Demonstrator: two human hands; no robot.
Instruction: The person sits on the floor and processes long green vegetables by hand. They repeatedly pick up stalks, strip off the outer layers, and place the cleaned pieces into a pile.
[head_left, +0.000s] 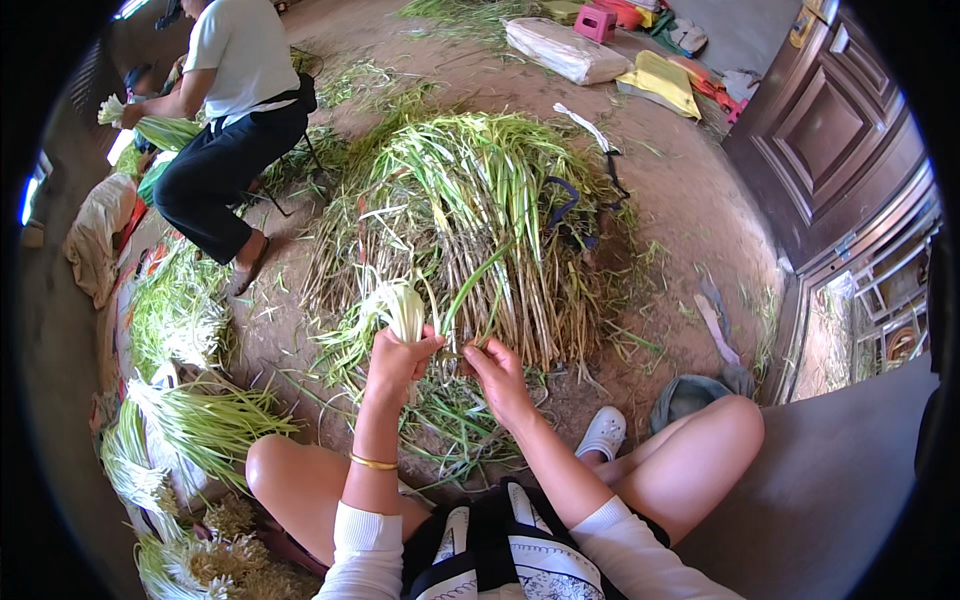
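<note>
My left hand is closed around a small bundle of pale stripped stalks, whose whitish ends bend over to the left. Thumb and fingertips of my right hand pinch a thin green leafy stalk close to the left hand; its leaf rises up and to the right. Just beyond both hands lies a large heap of long leafy stalks, with brownish stems towards me and green leaves draped over the far side. Peeled-off green leaves litter the floor beneath my hands.
Bundles of trimmed stalks lie left of my knee, with more sheaves beyond. A seated person holds a bunch at upper left. A white sack and pink stool stand far back. A brown door is at right.
</note>
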